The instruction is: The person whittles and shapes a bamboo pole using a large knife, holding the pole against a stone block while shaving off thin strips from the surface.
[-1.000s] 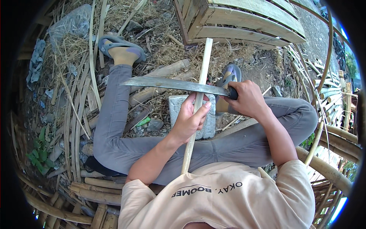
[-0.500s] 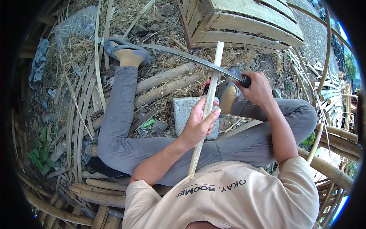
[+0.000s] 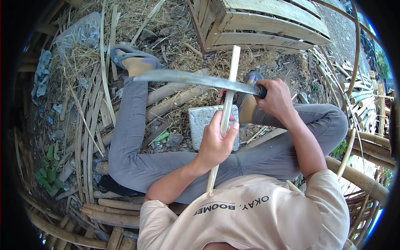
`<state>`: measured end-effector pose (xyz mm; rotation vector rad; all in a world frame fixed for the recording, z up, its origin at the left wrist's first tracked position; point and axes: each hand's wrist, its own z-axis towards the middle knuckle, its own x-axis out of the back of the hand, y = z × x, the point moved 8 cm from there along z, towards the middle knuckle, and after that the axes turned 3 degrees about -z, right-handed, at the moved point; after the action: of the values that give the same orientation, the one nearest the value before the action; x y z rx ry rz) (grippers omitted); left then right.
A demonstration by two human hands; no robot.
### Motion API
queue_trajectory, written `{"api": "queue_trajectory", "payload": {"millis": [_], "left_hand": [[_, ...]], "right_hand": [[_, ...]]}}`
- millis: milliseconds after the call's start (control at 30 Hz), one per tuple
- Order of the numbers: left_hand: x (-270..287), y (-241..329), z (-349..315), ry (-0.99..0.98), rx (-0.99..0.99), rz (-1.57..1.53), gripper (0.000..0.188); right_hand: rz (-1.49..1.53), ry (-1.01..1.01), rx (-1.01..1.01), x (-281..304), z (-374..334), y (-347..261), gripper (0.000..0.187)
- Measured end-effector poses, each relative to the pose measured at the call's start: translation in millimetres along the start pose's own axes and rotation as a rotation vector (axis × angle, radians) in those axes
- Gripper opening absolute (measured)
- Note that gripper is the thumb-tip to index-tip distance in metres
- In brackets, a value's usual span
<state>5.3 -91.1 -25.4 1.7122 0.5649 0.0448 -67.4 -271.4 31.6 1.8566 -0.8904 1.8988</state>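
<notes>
My left hand [image 3: 217,142] is closed around the middle of a pale split bamboo strip [image 3: 228,102]. The strip stands out away from me, its near end touching my shirt at the belly. In my right hand [image 3: 275,96] is the black handle of a long curved machete [image 3: 183,78]. Its blade reaches across to the left, crossing the strip above my left hand, with the tip over my left shin. Behind the strip, between my legs, a pale square stone block [image 3: 200,125] lies on the ground.
A slatted wooden crate [image 3: 271,23] stands at the far side. Bamboo poles [image 3: 179,100] and long strips [image 3: 89,137] lie across the straw-littered ground on the left. Cut bamboo [image 3: 360,100] is heaped at the right. A clear plastic bag [image 3: 81,33] lies far left.
The machete has moved nearer to me along the strip, its blade swinging so the tip is now over my left shin. My left hand keeps its hold on the strip.
</notes>
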Motion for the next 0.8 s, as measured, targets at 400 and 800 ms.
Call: {"api": "queue_trajectory", "payload": {"millis": [400, 800], "left_hand": [[1.9, -12.3, 3.6, 0.054, 0.052, 0.076, 0.015], [0.2, -7.2, 1.0, 0.061, 0.029, 0.052, 0.017]], "right_hand": [[0.045, -0.161, 0.005, -17.0, -10.2, -9.1, 0.028], [-0.015, -0.075, 0.041, -8.1, -3.6, -4.4, 0.024]]}}
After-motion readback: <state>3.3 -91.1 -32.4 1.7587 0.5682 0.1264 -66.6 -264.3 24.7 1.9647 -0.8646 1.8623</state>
